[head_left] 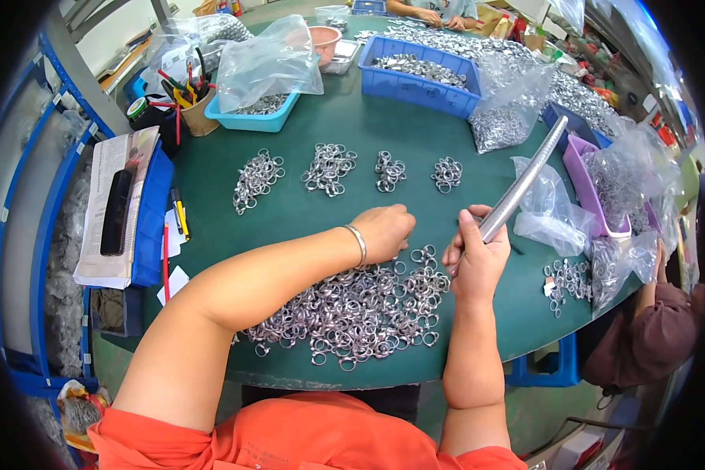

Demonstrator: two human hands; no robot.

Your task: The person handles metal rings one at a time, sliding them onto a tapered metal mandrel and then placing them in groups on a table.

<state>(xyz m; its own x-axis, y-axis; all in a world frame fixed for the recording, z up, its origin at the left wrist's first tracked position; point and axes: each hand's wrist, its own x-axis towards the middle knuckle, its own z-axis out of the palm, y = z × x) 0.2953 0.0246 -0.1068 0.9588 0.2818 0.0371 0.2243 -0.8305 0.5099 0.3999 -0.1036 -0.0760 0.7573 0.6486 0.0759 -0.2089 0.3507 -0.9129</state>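
Note:
In my right hand (pixel 482 262) is a tapered silver ring mandrel (pixel 529 176), its narrow end pointing up and away to the right. The fingers wrap its thick end, with the thumb along it. My left hand (pixel 389 233), a bangle on its wrist, hovers at the far edge of a large pile of metal rings (pixel 360 313). Its fingers are curled in, and whatever they pinch is hidden. Beyond my hands lie separate small heaps of rings: two larger ones (pixel 258 178) (pixel 329 168) and two smaller ones (pixel 389 174) (pixel 447 175).
A blue bin (pixel 415 88) and a turquoise tray (pixel 254 120) hold metal pieces at the back. Clear bags (pixel 552 211) and a purple basket (pixel 586 176) crowd the right. Newspaper with a dark case (pixel 116 211) lies left. Other people sit across and at right.

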